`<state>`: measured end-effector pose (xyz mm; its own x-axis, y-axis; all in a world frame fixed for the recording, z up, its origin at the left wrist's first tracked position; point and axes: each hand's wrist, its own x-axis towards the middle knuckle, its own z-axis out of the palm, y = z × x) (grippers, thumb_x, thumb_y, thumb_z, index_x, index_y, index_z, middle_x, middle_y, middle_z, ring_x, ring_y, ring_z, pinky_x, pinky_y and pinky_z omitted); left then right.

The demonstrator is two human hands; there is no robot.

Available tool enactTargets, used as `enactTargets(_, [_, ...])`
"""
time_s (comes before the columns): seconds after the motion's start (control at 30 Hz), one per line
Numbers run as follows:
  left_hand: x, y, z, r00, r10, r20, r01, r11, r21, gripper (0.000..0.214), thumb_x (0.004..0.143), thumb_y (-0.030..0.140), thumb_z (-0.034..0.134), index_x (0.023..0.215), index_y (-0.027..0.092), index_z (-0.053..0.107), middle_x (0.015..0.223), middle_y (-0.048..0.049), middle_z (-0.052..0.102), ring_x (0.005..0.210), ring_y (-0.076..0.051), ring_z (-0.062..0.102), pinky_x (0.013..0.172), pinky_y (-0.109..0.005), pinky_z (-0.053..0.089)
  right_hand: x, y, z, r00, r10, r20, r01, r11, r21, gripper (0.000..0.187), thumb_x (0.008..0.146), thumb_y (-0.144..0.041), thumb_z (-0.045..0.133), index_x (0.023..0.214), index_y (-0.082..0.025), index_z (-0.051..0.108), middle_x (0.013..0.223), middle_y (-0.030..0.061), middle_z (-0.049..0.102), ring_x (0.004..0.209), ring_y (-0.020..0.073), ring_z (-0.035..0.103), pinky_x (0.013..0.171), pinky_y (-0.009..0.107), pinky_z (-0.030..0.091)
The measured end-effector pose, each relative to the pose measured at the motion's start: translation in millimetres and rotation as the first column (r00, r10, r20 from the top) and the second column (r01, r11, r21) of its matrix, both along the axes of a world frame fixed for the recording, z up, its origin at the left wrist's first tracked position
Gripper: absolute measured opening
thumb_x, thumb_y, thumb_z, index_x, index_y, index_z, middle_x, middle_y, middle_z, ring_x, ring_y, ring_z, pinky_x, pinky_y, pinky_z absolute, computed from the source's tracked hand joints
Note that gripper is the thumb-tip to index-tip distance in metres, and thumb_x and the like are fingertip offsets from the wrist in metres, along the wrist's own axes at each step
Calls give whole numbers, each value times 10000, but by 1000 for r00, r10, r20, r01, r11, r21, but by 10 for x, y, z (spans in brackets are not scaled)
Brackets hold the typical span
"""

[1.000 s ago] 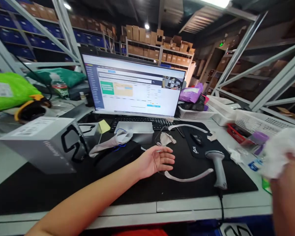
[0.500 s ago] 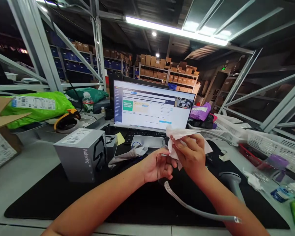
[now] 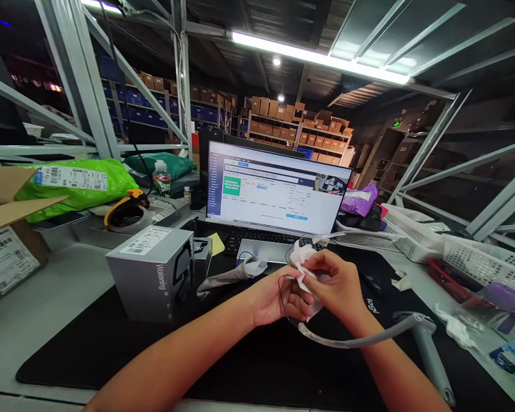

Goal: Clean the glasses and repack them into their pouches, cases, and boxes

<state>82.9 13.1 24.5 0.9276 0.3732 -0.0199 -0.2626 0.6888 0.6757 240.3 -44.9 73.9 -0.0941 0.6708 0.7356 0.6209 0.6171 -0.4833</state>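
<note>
My left hand (image 3: 278, 297) is closed around a pair of clear-framed glasses (image 3: 352, 340), whose pale temple arm sticks out to the right over the black desk mat (image 3: 111, 343). My right hand (image 3: 335, 283) pinches a crumpled white tissue (image 3: 302, 257) against the front of the glasses, right beside my left fingers. A second temple arm (image 3: 328, 236) pokes out above the tissue. Both hands hover just in front of the keyboard (image 3: 261, 240) and monitor (image 3: 277, 189).
A grey product box (image 3: 148, 274) stands left of my hands, with a grey pouch (image 3: 229, 274) beside it. A barcode scanner (image 3: 429, 355) lies at the right. White baskets (image 3: 476, 263) sit at the far right. A cardboard box (image 3: 4, 240) and green parcel (image 3: 72, 183) are on the left.
My right hand has brought the tissue in from the far right and now presses it on the glasses. My left hand has lifted them off the mat and closed on them.
</note>
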Motion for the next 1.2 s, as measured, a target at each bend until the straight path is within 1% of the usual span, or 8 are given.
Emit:
enactTargets(0.13, [-21, 20, -6, 1000, 2, -10, -1, 1000, 4, 360, 823, 375, 574, 764, 43, 703, 692, -117, 737, 589, -201, 724, 564, -257, 562, -7, 82, 37, 996, 21, 91, -37, 983, 180, 119, 808, -106, 691, 804, -225, 691, 741, 3, 739, 654, 166, 704, 590, 268, 579])
enactTargets(0.3, [-46, 30, 26, 999, -23, -42, 23, 1000, 1, 384, 879, 339, 494, 795, 34, 710, 668, -149, 733, 591, -220, 726, 569, -274, 564, -36, 323, 61, 975, -137, 173, 10, 811, 584, 274, 896, -35, 585, 1010, -241, 726, 973, 68, 774, 871, 224, 704, 770, 392, 583])
enactTargets(0.4, [-63, 57, 41, 998, 18, -52, -18, 1000, 4, 368, 884, 328, 489, 799, 52, 717, 660, -116, 731, 586, -206, 723, 562, -259, 560, -53, 396, 47, 977, -128, 172, 10, 829, 559, 319, 904, -23, 560, 1073, -241, 720, 1034, 78, 769, 927, 226, 693, 812, 404, 577])
enactTargets(0.6, [-114, 114, 18, 992, -2, -127, 7, 999, 44, 421, 882, 336, 526, 723, 1, 724, 644, -175, 720, 591, -223, 730, 567, -253, 570, 5, 394, 45, 925, 277, 259, -355, 874, 333, 291, 921, -52, 533, 1004, -251, 728, 898, 20, 776, 880, 180, 694, 778, 348, 585])
enactTargets(0.77, [-90, 125, 34, 984, 47, -172, -47, 999, 5, 397, 906, 299, 483, 723, 36, 717, 644, -142, 731, 583, -210, 733, 549, -249, 584, 87, 486, -23, 927, 142, 347, -289, 860, 421, 252, 937, -85, 554, 1033, -228, 738, 958, 60, 774, 890, 205, 692, 754, 362, 594])
enactTargets(0.93, [-92, 126, 93, 985, 87, -146, -88, 996, -6, 294, 903, 269, 498, 881, 74, 716, 687, -102, 752, 599, -228, 747, 548, -282, 604, 87, 539, -74, 978, -100, 183, -10, 854, 520, 284, 918, -57, 563, 1052, -235, 740, 1002, 77, 773, 932, 233, 690, 817, 407, 582])
enactTargets(1.13, [-119, 147, 74, 986, 73, -147, -76, 997, -18, 405, 909, 276, 479, 725, -4, 707, 651, -159, 728, 581, -227, 739, 559, -264, 605, 8, 469, -68, 949, 121, 291, -230, 898, 374, 249, 932, -84, 547, 997, -228, 740, 905, 41, 772, 834, 181, 705, 759, 337, 578])
enactTargets(1.2, [-118, 150, 71, 986, 75, -148, -79, 997, -23, 401, 916, 282, 472, 752, 6, 713, 663, -153, 736, 592, -223, 743, 566, -260, 608, 13, 494, -90, 958, 70, 279, -180, 903, 390, 250, 936, -83, 537, 1012, -215, 736, 935, 58, 771, 884, 195, 704, 800, 353, 577])
